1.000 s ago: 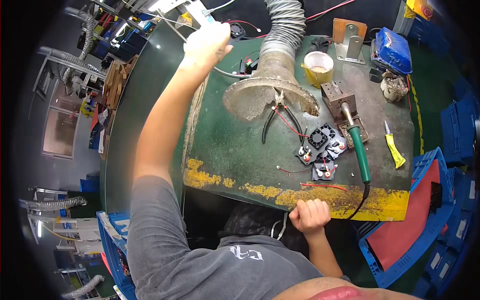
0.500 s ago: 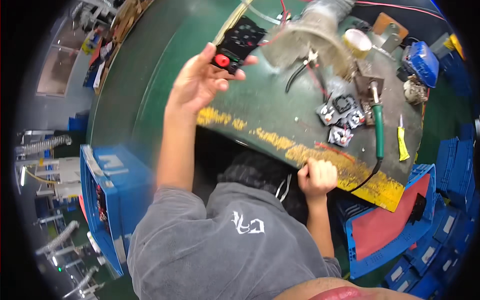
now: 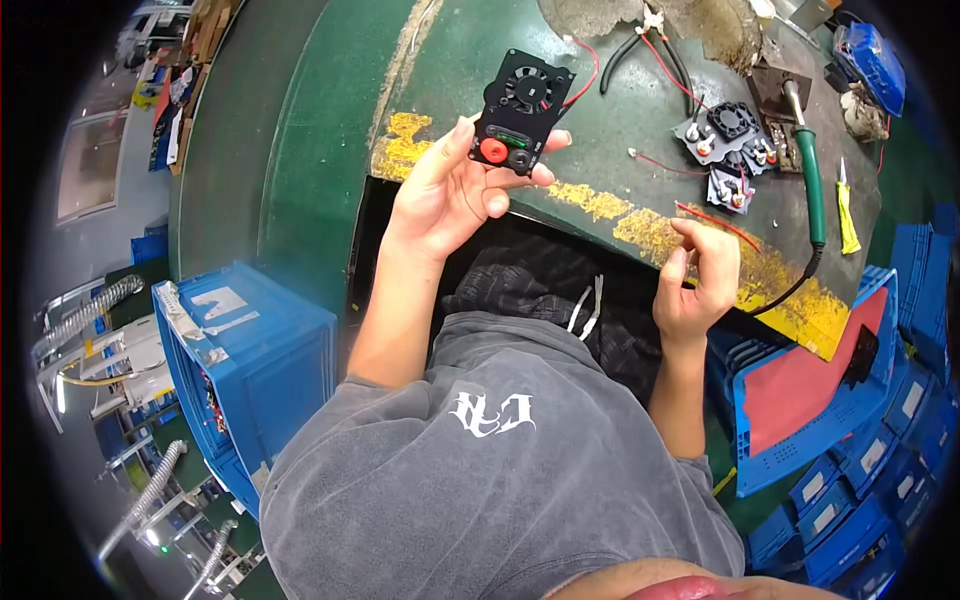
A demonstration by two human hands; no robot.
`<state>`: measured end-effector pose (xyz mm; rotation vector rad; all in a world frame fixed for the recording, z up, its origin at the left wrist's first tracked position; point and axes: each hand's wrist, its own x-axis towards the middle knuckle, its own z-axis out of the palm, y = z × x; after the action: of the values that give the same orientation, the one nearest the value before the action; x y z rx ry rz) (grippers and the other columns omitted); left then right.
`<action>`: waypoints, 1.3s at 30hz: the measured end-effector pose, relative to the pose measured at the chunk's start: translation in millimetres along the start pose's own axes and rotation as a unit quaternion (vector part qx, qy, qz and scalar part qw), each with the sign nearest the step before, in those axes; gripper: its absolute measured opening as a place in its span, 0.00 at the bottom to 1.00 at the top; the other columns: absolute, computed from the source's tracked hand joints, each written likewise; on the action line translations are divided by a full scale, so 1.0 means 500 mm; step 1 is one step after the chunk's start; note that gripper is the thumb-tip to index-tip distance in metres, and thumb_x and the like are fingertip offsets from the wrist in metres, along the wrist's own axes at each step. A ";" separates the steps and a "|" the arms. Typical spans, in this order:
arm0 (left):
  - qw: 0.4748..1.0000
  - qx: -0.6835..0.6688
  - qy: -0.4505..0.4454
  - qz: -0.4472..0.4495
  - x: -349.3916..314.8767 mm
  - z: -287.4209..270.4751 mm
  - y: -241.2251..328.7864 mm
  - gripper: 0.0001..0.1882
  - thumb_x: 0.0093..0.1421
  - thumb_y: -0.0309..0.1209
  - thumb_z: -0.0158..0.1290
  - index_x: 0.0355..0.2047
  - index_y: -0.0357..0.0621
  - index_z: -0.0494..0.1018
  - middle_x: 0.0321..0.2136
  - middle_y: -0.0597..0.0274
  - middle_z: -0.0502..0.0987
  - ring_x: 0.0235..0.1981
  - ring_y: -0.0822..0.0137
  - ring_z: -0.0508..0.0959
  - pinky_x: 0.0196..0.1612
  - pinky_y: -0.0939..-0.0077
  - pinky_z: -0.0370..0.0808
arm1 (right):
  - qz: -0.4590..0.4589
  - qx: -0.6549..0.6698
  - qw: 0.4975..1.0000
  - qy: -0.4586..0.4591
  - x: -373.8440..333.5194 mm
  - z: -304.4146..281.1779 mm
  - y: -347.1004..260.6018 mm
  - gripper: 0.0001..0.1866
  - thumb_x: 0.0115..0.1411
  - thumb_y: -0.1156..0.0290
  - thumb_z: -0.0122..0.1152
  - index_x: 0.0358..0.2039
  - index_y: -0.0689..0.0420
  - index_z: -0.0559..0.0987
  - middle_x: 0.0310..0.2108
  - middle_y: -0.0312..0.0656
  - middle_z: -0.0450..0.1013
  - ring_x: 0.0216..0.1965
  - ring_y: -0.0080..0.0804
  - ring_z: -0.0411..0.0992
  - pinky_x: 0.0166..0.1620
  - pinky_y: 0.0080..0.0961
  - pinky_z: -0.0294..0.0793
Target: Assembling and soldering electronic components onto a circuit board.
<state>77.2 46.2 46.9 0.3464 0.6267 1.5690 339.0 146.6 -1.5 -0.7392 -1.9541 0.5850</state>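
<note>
Sitting between the held module (image 3: pixel 522 105) and soldering iron (image 3: pixel 812 187): clustered fan modules (image 3: pixel 733 121).

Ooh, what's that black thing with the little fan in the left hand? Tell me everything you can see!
The black panel is flat, thin and looks like plastic. A round fan sits near its top; below are a dark green strip, a red knob and a black knob. The left hand holds its lower end, tilted, fan side toward the camera.
</note>
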 end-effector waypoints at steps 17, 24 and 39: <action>0.490 0.787 0.197 0.320 0.043 -0.054 -0.121 0.42 0.46 0.37 0.71 0.60 0.35 0.67 0.44 0.52 0.79 0.41 0.55 0.75 0.47 0.66 0.74 | -0.003 -0.024 0.999 -0.043 0.000 0.075 -0.030 0.15 0.48 0.81 0.54 0.38 0.63 0.80 0.33 0.44 0.74 0.33 0.34 0.70 0.34 0.25 0.69; 0.544 0.761 0.170 0.310 0.013 -0.057 -0.094 0.48 0.46 0.38 0.72 0.64 0.35 0.62 0.49 0.50 0.76 0.43 0.54 0.74 0.48 0.64 0.73 | 0.031 -0.165 0.976 0.139 -0.012 -0.060 0.016 0.13 0.57 0.80 0.50 0.40 0.67 0.79 0.36 0.42 0.72 0.35 0.28 0.70 0.39 0.23 0.71; 0.566 0.769 0.164 0.249 0.016 -0.050 -0.097 0.21 0.50 0.28 0.66 0.45 0.40 0.76 0.33 0.56 0.77 0.34 0.55 0.77 0.39 0.64 0.73 | 0.143 0.070 0.985 -0.067 0.082 -0.230 0.232 0.43 0.54 0.62 0.75 0.67 0.59 0.65 0.43 0.35 0.74 0.44 0.24 0.72 0.51 0.22 0.70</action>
<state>101.7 49.4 -2.6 1.6675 2.3256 1.1237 455.0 268.4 -1.7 -0.9192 -1.9189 0.9578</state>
